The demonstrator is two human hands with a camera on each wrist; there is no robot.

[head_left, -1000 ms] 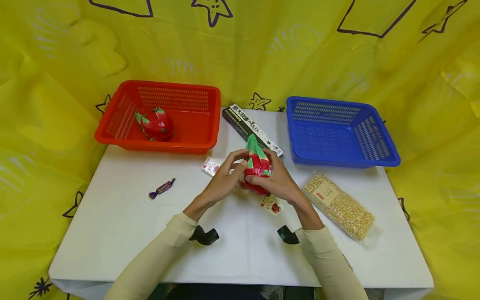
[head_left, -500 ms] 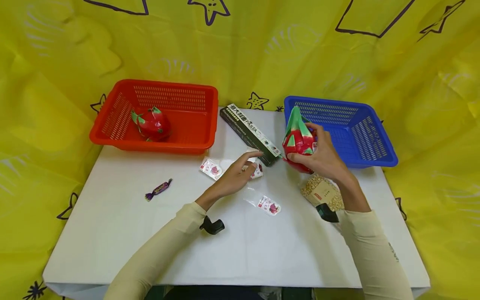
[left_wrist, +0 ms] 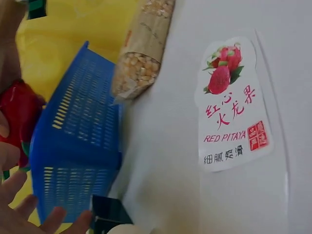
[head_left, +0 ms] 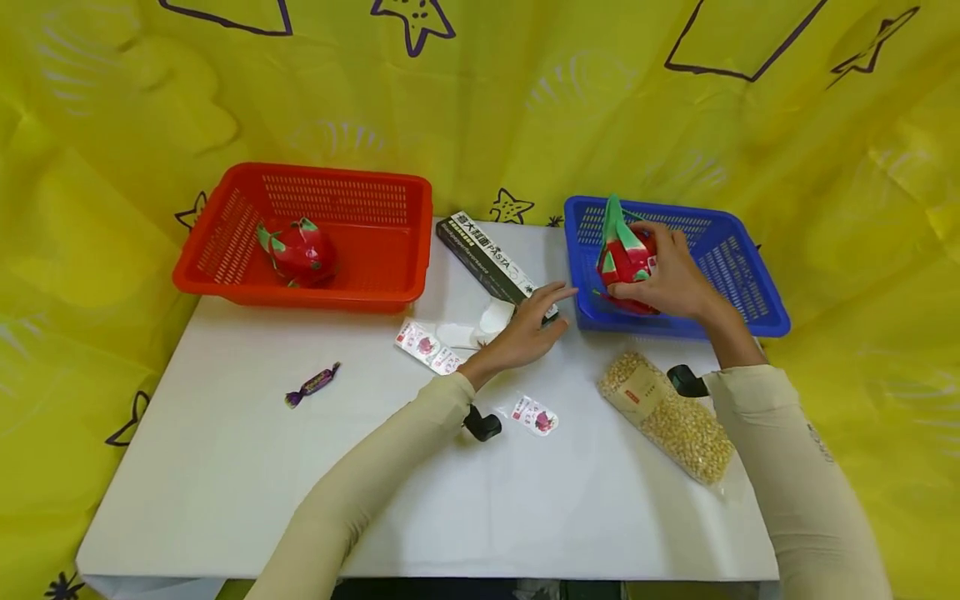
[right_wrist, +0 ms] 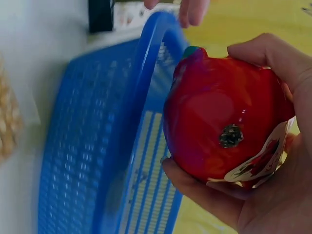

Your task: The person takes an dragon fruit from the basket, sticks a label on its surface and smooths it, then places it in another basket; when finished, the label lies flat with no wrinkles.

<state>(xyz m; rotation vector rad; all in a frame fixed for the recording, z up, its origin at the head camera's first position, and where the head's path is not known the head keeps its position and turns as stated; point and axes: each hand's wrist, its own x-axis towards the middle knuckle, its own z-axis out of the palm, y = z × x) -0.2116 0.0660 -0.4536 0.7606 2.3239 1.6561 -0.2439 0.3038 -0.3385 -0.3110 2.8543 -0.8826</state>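
White table [head_left: 262, 492], red basket [head_left: 315, 298], blue basket [head_left: 615, 321], corn bag [head_left: 675, 425], candy [head_left: 312, 384]

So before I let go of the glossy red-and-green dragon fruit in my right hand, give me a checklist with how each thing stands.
1. Right hand holding the glossy, round red-and-green dragon fruit: ok, fingers curled around it.
2. Fruit over the blue perforated plastic basket: ok, over its left part.
3. Fruit resting on the basket's floor: cannot tell, contact is hidden.
4. Left hand free: ok, no object in its grasp.
5. Left hand clear of the long, dark-and-white pasta box: cannot tell, it overlaps the near end in the head view.
6. Loose labels cleared: not ok, a white printed RED PITAYA label lies on the white-covered table.
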